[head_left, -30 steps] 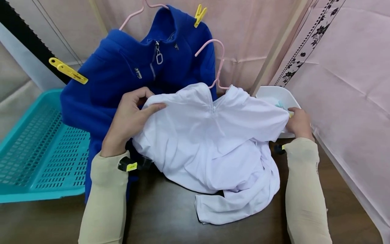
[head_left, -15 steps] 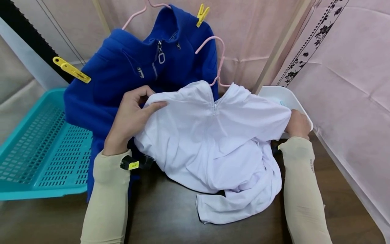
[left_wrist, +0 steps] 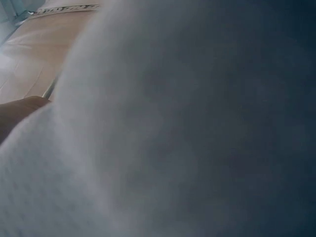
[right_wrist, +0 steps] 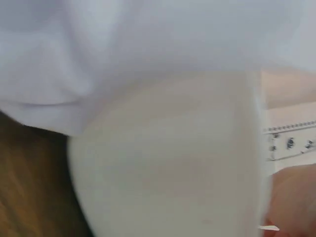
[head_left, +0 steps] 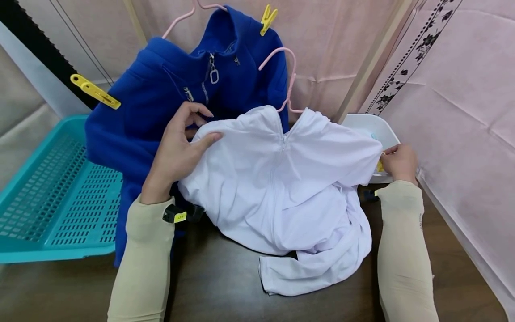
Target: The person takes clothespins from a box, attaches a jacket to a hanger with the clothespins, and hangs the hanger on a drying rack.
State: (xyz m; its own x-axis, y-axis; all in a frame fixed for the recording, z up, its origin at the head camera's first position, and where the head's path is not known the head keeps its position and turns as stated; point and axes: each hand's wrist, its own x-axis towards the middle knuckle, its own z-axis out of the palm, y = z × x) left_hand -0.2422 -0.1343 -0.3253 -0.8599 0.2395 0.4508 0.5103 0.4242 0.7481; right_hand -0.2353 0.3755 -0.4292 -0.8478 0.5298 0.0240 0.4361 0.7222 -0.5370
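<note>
Centred before me, a white zip-front top [head_left: 277, 192] drapes onto the brown counter [head_left: 217, 275], a pink hanger [head_left: 295, 69] rising from its collar at 1 o'clock. At 9 o'clock my left hand [head_left: 175, 150] is at its shoulder, thumb resting on the cloth, index finger lifted apart; I cannot tell whether the hidden fingers hold fabric. At 3 o'clock my right hand [head_left: 400, 163] is beside the opposite sleeve, over the rim of a white tray [head_left: 382, 123], fingers curled, a small yellow thing [head_left: 380, 167] just below them; I cannot tell whether they grip it. Behind, at 11 o'clock, is a blue jacket [head_left: 149, 89], yellow pegs [head_left: 94, 91] at 10 and 12; farther out at 9 o'clock, a teal slotted basket [head_left: 36, 258]
</note>
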